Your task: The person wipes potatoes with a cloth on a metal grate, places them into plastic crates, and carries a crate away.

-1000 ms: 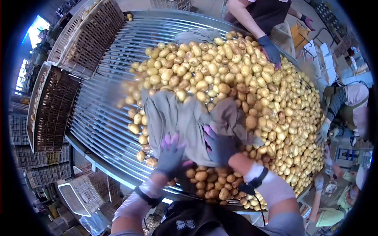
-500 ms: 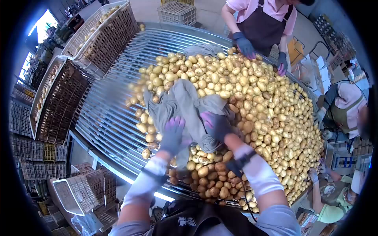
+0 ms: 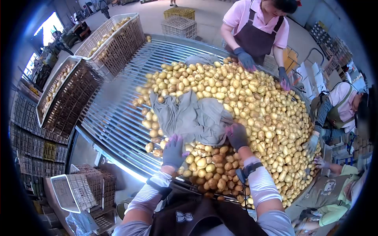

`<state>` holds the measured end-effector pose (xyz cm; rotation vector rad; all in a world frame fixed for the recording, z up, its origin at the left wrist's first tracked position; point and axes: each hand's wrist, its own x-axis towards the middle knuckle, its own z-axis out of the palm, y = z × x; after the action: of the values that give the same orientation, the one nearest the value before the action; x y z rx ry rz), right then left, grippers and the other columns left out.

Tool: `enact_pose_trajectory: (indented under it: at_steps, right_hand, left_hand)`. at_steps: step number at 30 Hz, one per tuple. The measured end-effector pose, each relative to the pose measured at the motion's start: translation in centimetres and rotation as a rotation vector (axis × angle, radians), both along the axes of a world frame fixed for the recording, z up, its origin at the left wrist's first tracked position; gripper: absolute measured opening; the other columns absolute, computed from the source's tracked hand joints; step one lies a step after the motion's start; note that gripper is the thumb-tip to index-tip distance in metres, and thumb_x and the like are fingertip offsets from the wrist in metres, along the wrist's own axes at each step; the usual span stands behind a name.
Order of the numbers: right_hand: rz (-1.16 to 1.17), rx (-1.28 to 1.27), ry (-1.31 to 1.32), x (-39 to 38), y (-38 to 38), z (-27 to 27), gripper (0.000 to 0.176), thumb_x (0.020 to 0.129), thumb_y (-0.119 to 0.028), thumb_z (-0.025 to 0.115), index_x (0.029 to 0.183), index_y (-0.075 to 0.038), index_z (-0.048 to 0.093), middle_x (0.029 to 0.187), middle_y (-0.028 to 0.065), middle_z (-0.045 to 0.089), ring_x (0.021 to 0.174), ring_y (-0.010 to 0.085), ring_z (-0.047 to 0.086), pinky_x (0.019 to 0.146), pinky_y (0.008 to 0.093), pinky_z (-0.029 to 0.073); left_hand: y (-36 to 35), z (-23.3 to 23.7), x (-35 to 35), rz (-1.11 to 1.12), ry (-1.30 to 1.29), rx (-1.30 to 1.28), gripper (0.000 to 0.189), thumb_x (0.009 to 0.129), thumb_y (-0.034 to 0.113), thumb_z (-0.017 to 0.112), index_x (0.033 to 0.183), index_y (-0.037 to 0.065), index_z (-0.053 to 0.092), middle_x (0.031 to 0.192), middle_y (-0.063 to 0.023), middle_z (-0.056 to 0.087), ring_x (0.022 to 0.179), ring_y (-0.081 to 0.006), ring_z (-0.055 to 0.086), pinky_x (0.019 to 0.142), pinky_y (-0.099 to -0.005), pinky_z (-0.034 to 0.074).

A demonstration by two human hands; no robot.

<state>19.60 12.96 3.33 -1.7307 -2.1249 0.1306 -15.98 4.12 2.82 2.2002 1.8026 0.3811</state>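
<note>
A crumpled grey cloth (image 3: 193,118) lies across a heap of yellow-brown potatoes (image 3: 271,129). My left hand (image 3: 173,152), in a grey glove with pink fingertips, is open just below the cloth's lower left edge. Its fingers point away from me, and it holds nothing. At the cloth's right edge is my right hand (image 3: 237,136), gloved the same way. The fingertips touch or nearly touch the fabric and look spread, though partly turned from view. Darker potatoes (image 3: 214,173) lie between my forearms.
Metal rollers (image 3: 118,114) run along the table's left side. Potato-filled crates (image 3: 120,49) stand at its far left edge. Another grey cloth (image 3: 202,59) lies at the back. Across the heap is a person's gloved hand (image 3: 246,59); more co-workers are at the right. Stacked crates (image 3: 37,133) stand left.
The grey cloth, bunched under my hands before, now lies flatter and wider. My left hand has come off it, and my right hand has shifted to its right edge. The view has tilted slightly.
</note>
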Motion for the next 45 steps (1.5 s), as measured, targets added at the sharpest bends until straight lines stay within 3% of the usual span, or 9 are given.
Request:
enact_pose_trajectory:
  at_steps: [4, 7, 14, 19, 21, 28, 33, 37, 45]
  right_hand:
    - [-0.528, -0.023, 0.689, 5.7, -0.6, 0.9, 0.053, 0.112, -0.045, 0.046, 0.092, 0.001, 0.063, 0.069, 0.012, 0.061, 0.061, 0.0272, 0.053, 0.061, 0.0435, 0.047]
    - [-0.618, 0.285, 1.125, 11.0, -3.3, 5.2, 0.06, 0.11, -0.055, 0.049, 0.09, -0.003, 0.069, 0.074, -0.0012, 0.061, 0.066, 0.0125, 0.05, 0.06, 0.0353, 0.043]
    - [-0.272, 0.341, 0.495, 22.1, -21.7, 14.1, 0.036, 0.106, -0.031, 0.061, 0.087, 0.0, 0.064, 0.076, 0.0068, 0.06, 0.069, 0.0181, 0.057, 0.062, 0.0354, 0.045]
    - [-0.064, -0.111, 0.226, 16.3, -30.7, 13.0, 0.006, 0.087, -0.017, 0.071, 0.088, -0.015, 0.076, 0.091, 0.0111, 0.069, 0.084, 0.027, 0.067, 0.071, 0.0408, 0.053]
    - [-0.035, -0.06, 0.017, 13.1, -30.8, 9.9, 0.019, 0.089, -0.028, 0.068, 0.093, -0.012, 0.077, 0.113, 0.011, 0.07, 0.115, 0.0355, 0.062, 0.106, 0.0479, 0.046]
    - [-0.146, -0.113, -0.156, -2.5, -23.4, 1.7, 0.073, 0.091, -0.04, 0.068, 0.153, -0.006, 0.048, 0.154, 0.018, 0.049, 0.146, 0.0405, 0.041, 0.119, 0.0587, 0.032]
    - [-0.007, -0.154, -0.103, -2.9, -12.2, -0.1, 0.084, 0.089, -0.049, 0.072, 0.157, -0.011, 0.042, 0.16, 0.0129, 0.043, 0.151, 0.0375, 0.034, 0.121, 0.0596, 0.028]
    - [-0.033, -0.111, 0.056, -4.3, -3.1, 1.2, 0.084, 0.089, -0.047, 0.073, 0.158, -0.012, 0.041, 0.16, 0.0144, 0.04, 0.152, 0.0371, 0.031, 0.122, 0.0604, 0.025]
    - [0.205, -0.089, -0.011, -3.6, -11.0, -2.9, 0.065, 0.088, -0.027, 0.065, 0.147, -0.002, 0.053, 0.159, 0.0237, 0.04, 0.152, 0.0433, 0.032, 0.124, 0.0601, 0.027]
  left_hand:
    - [-1.3, 4.4, 1.3, 0.093, 0.017, -0.253, 0.065, 0.09, 0.027, 0.071, 0.149, 0.012, 0.046, 0.134, -0.0223, 0.061, 0.125, -0.0439, 0.061, 0.102, -0.0546, 0.049]
    - [-1.7, 4.6, -0.8, 0.089, -0.037, -0.176, 0.055, 0.087, 0.014, 0.068, 0.141, 0.015, 0.058, 0.12, -0.0207, 0.066, 0.111, -0.0423, 0.067, 0.093, -0.0524, 0.055]
    - [-5.5, 10.5, -11.5, 0.292, -0.423, 0.34, 0.032, 0.081, 0.001, 0.068, 0.11, 0.011, 0.077, 0.106, -0.0154, 0.067, 0.101, -0.0331, 0.068, 0.088, -0.0411, 0.055]
    - [-11.1, 13.2, -17.1, 0.402, 0.071, 0.097, 0.023, 0.074, 0.016, 0.084, 0.096, 0.014, 0.077, 0.104, -0.014, 0.068, 0.098, -0.0353, 0.067, 0.083, -0.0463, 0.055]
    - [-11.0, 9.6, -17.3, 0.278, 0.316, 0.097, 0.031, 0.074, 0.026, 0.087, 0.103, 0.018, 0.077, 0.115, -0.0152, 0.065, 0.11, -0.0399, 0.062, 0.095, -0.051, 0.051]
    - [-5.1, 1.2, 1.6, -0.396, 0.09, 0.068, 0.061, 0.087, 0.044, 0.069, 0.14, 0.013, 0.063, 0.158, -0.0217, 0.044, 0.145, -0.0471, 0.038, 0.114, -0.0699, 0.031]
    - [5.1, -2.1, 6.8, -0.322, 0.174, 0.007, 0.081, 0.08, 0.053, 0.076, 0.148, 0.012, 0.056, 0.17, -0.0175, 0.028, 0.154, -0.0516, 0.022, 0.119, -0.0756, 0.018]
    - [14.5, -5.6, 11.3, 0.027, 0.396, 0.201, 0.074, 0.086, 0.023, 0.069, 0.154, 0.001, 0.047, 0.173, -0.0152, 0.02, 0.159, -0.0481, 0.014, 0.125, -0.0698, 0.01]
    - [2.9, -2.1, 4.0, -0.435, 0.102, -0.175, 0.077, 0.093, 0.044, 0.063, 0.159, 0.011, 0.041, 0.174, -0.0214, 0.018, 0.157, -0.0569, 0.008, 0.123, -0.0726, 0.01]
